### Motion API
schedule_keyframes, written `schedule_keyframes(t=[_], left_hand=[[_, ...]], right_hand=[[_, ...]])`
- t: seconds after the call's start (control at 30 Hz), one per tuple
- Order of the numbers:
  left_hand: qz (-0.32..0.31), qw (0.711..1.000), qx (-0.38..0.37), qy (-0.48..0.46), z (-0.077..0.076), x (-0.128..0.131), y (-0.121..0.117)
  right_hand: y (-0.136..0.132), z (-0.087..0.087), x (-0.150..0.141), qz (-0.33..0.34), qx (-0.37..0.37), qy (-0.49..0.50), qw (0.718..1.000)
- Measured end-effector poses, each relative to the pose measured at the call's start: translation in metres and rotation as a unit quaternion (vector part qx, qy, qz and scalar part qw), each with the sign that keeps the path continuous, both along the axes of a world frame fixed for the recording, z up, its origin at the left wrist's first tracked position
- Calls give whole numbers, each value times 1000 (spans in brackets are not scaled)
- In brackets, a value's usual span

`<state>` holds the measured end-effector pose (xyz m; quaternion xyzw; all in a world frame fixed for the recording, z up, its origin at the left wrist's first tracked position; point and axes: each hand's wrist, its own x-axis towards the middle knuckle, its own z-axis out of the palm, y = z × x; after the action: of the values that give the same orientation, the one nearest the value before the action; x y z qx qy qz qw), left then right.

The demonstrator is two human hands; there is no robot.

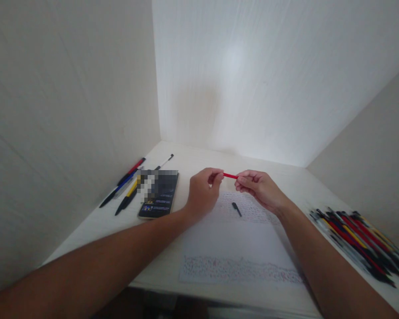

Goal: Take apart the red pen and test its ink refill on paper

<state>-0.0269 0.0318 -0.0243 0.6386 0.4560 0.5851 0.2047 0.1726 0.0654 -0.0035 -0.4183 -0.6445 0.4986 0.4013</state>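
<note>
My left hand (202, 189) and my right hand (259, 188) both pinch a thin red pen part (230, 176), one at each end, held level above a sheet of paper (232, 243). A small black pen piece (236, 209) lies on the paper just below my hands. The paper carries scribbled lines near its top and along its bottom edge.
A phone (159, 195) lies left of the paper, with several pens (126, 186) beside it along the left wall. A pile of several red, black and yellow pens (359, 239) lies at the right. The white table (193, 155) sits in a corner between walls.
</note>
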Motion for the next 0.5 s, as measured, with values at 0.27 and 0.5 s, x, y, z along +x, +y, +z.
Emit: schedule_keyframes(t=[0.27,0.5], left_hand=[[-63,997,48,-3,-2,1,0],[-81,996,37,20,-3,5,-4]], right_hand=[[-13,1,-14,164,-59,-56,983],[-11,-2,-13,140,-26,-30,989]])
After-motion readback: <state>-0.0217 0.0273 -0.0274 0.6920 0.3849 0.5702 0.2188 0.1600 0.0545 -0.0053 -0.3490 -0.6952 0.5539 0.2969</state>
